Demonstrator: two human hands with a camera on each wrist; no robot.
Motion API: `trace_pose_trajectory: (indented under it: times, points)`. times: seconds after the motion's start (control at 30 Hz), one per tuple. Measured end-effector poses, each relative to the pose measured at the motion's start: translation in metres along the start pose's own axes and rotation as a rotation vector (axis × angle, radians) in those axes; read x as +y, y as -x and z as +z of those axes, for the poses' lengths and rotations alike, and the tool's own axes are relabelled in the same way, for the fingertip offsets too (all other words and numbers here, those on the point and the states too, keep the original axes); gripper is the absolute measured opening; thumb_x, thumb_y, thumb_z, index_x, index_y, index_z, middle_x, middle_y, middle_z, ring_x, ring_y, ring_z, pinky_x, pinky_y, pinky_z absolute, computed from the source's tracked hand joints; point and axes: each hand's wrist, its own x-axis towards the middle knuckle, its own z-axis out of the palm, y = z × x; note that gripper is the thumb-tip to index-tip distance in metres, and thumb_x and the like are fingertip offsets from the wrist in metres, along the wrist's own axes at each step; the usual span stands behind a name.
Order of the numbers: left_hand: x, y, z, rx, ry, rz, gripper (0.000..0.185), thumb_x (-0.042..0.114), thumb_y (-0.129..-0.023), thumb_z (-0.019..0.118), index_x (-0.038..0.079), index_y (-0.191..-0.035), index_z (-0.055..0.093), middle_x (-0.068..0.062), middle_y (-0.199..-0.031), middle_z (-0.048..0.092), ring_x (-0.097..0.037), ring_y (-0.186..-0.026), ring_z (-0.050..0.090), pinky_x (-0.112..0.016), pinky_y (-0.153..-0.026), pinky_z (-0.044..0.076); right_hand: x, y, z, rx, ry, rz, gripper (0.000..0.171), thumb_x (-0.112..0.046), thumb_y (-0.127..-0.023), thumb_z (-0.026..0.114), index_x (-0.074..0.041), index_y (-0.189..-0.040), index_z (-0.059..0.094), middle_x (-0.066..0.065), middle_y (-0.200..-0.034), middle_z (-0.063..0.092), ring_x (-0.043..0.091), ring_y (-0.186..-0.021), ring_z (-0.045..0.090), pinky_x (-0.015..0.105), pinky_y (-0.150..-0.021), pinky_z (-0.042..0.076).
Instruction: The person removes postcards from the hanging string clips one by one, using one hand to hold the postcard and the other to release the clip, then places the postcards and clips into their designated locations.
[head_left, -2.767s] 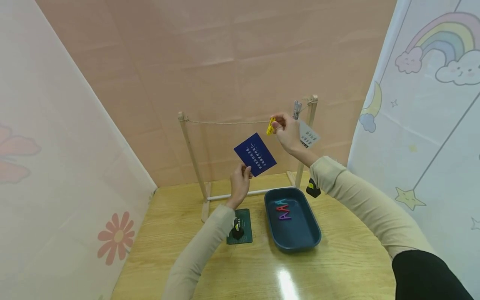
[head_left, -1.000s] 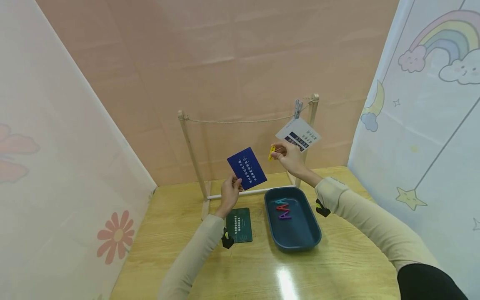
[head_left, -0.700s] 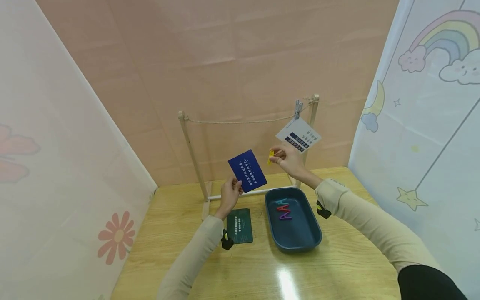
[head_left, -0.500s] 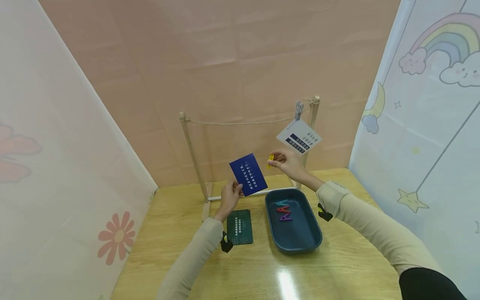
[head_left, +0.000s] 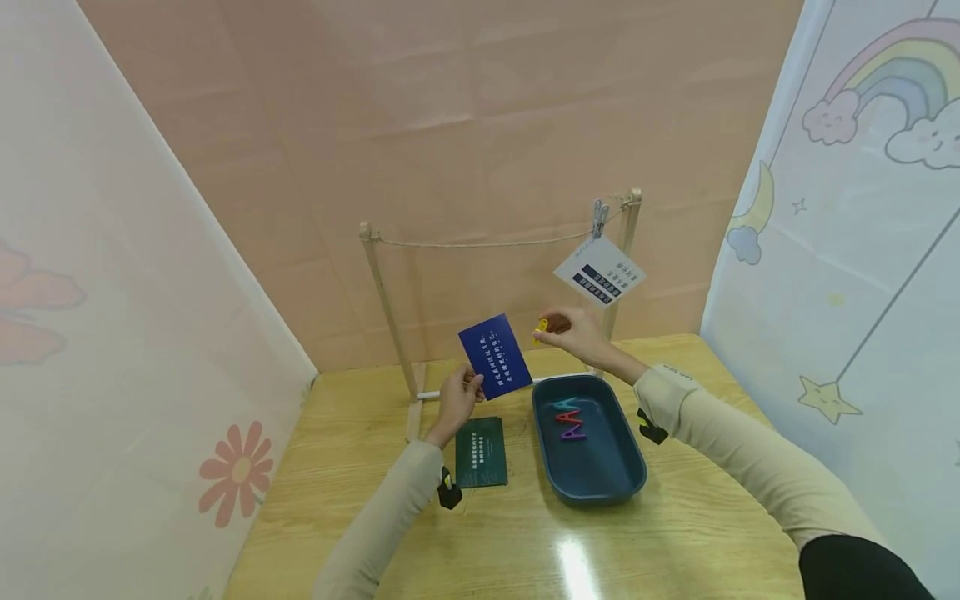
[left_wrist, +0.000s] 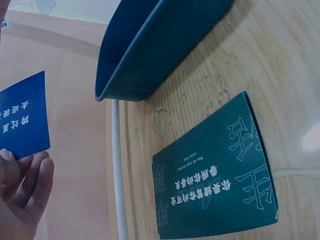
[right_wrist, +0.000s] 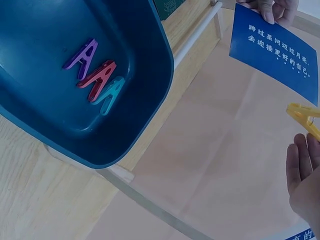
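My left hand (head_left: pixel 458 395) pinches a blue card (head_left: pixel 496 356) with white writing by its lower left corner, between thumb and fingers. Just right of the card, my right hand (head_left: pixel 579 332) holds a yellow clothespin (head_left: pixel 541 328). In the right wrist view the yellow clothespin (right_wrist: pixel 303 118) points toward the edge of the blue card (right_wrist: pixel 275 52), with a small gap between them. Behind and above, a white printed card (head_left: pixel 600 272) hangs from a string (head_left: pixel 480 244) by a grey clothespin (head_left: pixel 599 218).
A dark blue tray (head_left: pixel 588 493) stands on the wooden table (head_left: pixel 525 550), with a purple clothespin (right_wrist: pixel 81 58), a red one and a teal one inside. Left of it lies a stack of green cards (head_left: pixel 481 452). The wooden frame's left post (head_left: pixel 389 310) rises behind.
Both hands have come down from the string, the left shifting slightly left. The blue card and yellow clothespin have moved with them, and the hanging white card is uncovered.
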Motion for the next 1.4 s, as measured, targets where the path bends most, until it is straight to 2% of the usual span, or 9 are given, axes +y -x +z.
trace_pose_trajectory:
  times: [0.2,0.33,0.43,0.7,0.8,1.0,1.17,1.27,1.4]
  points:
    - [-0.003,0.004,-0.005,-0.005,-0.002,-0.033,0.01,-0.001,-0.102,0.052,-0.009,-0.096,0.054,-0.023,-0.083,0.062,-0.038,-0.073,0.067,-0.031,-0.061,0.058,0.005,0.002,0.0,-0.031,-0.026,-0.001,0.033,-0.006,-0.088,0.075,0.009,-0.114,0.061,0.02,-0.098,0.067,0.032,-0.088,0.065,0.035,-0.078,0.056]
    - [-0.008,0.006,-0.007,-0.015,0.002,-0.031,0.011,-0.002,-0.101,0.052,-0.01,-0.094,0.053,-0.023,-0.083,0.062,-0.038,-0.073,0.067,-0.032,-0.061,0.059,0.008,0.004,-0.001,-0.068,-0.078,0.037,0.034,0.0,-0.086,0.073,0.011,-0.113,0.057,0.025,-0.102,0.064,0.034,-0.091,0.063,0.029,-0.077,0.054]
    - [-0.009,0.008,-0.008,-0.029,0.009,-0.027,0.01,-0.003,-0.101,0.052,-0.011,-0.094,0.053,-0.024,-0.083,0.062,-0.04,-0.073,0.067,-0.035,-0.062,0.059,0.011,0.005,-0.001,-0.095,-0.071,0.054,0.035,0.0,-0.085,0.073,0.012,-0.113,0.055,0.026,-0.103,0.063,0.033,-0.091,0.063,0.028,-0.076,0.054]
    - [-0.012,0.014,-0.009,-0.043,0.015,-0.01,0.011,-0.002,-0.101,0.052,-0.009,-0.092,0.053,-0.025,-0.082,0.061,-0.041,-0.072,0.066,-0.054,-0.067,0.057,0.013,0.011,0.002,-0.154,-0.004,0.074,0.035,-0.002,-0.083,0.075,0.009,-0.11,0.056,0.02,-0.096,0.065,0.028,-0.085,0.063,0.038,-0.078,0.055]
    - [-0.013,0.015,-0.009,-0.037,0.018,-0.005,0.011,-0.004,-0.101,0.052,-0.011,-0.092,0.053,-0.028,-0.081,0.061,-0.044,-0.072,0.066,-0.055,-0.066,0.057,0.015,0.013,0.003,-0.196,0.041,0.065,0.036,-0.005,-0.086,0.075,0.009,-0.116,0.06,0.019,-0.096,0.066,0.028,-0.086,0.065,0.042,-0.08,0.056]
    - [-0.015,0.019,-0.009,-0.035,-0.017,-0.012,0.011,-0.003,-0.1,0.053,-0.012,-0.094,0.054,-0.026,-0.08,0.062,-0.038,-0.069,0.067,-0.041,-0.06,0.059,0.02,0.018,0.004,-0.308,0.064,-0.016,0.033,-0.008,-0.092,0.067,0.01,-0.12,0.064,0.019,-0.105,0.069,0.027,-0.088,0.066,0.043,-0.078,0.056]
    - [-0.017,0.02,-0.01,-0.038,-0.01,-0.039,0.01,-0.002,-0.101,0.053,-0.01,-0.094,0.054,-0.025,-0.08,0.062,-0.035,-0.068,0.067,-0.051,-0.063,0.058,0.024,0.021,0.004,-0.356,0.035,-0.099,0.03,-0.01,-0.095,0.063,0.013,-0.116,0.063,0.017,-0.1,0.07,0.024,-0.084,0.066,0.038,-0.074,0.056]
    - [-0.017,0.02,-0.009,-0.042,-0.005,-0.055,0.011,-0.001,-0.101,0.053,-0.009,-0.095,0.055,-0.024,-0.081,0.062,-0.035,-0.069,0.067,-0.057,-0.066,0.057,0.026,0.022,0.005,-0.397,0.057,-0.063,0.032,-0.006,-0.097,0.061,0.014,-0.121,0.06,0.021,-0.107,0.068,0.028,-0.092,0.066,0.042,-0.081,0.056]
    - [-0.018,0.02,-0.009,-0.046,-0.008,-0.055,0.011,0.0,-0.101,0.053,-0.009,-0.097,0.056,-0.024,-0.081,0.062,-0.035,-0.069,0.067,-0.055,-0.066,0.057,0.027,0.022,0.006,-0.436,0.119,0.009,0.033,-0.002,-0.098,0.059,0.015,-0.126,0.057,0.025,-0.115,0.065,0.034,-0.099,0.065,0.047,-0.087,0.054]
